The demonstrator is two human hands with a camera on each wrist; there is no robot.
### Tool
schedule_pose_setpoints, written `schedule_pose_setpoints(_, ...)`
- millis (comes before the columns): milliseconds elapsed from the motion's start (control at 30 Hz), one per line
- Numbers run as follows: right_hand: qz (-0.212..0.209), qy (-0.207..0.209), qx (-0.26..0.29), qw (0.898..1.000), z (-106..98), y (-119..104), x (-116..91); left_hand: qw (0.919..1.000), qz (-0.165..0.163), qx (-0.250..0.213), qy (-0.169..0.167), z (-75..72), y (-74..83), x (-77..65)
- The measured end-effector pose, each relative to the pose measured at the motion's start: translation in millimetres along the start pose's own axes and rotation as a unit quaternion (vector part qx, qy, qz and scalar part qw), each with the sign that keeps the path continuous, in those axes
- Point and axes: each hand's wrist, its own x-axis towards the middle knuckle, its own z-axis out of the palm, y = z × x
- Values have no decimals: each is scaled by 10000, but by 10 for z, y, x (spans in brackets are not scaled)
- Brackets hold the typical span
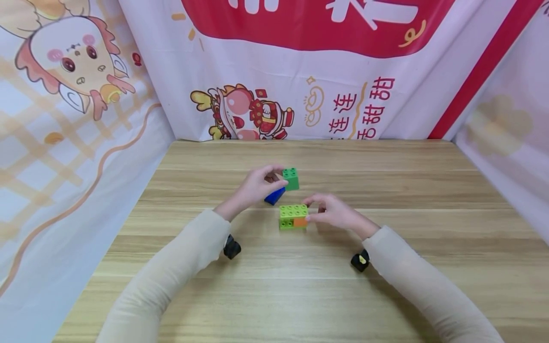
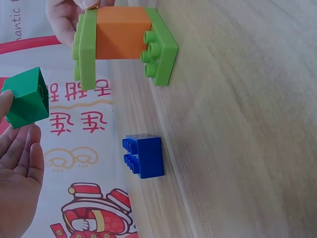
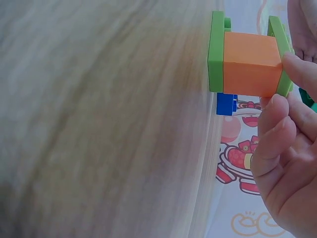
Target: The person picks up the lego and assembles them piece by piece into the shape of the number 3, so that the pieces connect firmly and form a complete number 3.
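Note:
My left hand [image 1: 262,183] pinches a green toy brick [image 1: 291,182] between thumb and fingers, raised off the wooden table. Just below it a blue brick [image 1: 275,196] rests on the table, studs facing up in the left wrist view. Nearer to me stands a small stack: a lime-green base plate [image 2: 166,47], an orange brick [image 2: 124,32] on one end of it, and a second lime-green plate [image 1: 293,210] on top. With thumb and fingertips, my right hand [image 1: 332,212] grips the upper plate at its right end. Bare studs show on the base plate beside the orange brick.
The wooden table [image 1: 296,286] reaches back to a printed cloth [image 1: 296,62] hanging behind it. More printed cloth hangs along the left [image 1: 77,157] and right sides. A black wrist device [image 1: 232,247] hangs under the left sleeve, another [image 1: 360,261] by the right.

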Motion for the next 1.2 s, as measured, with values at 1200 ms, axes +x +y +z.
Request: schedule_pose_setpoints(1200,-180,104,-158,9997,4,9,2,9956,794,308,-379,238,18,-221)
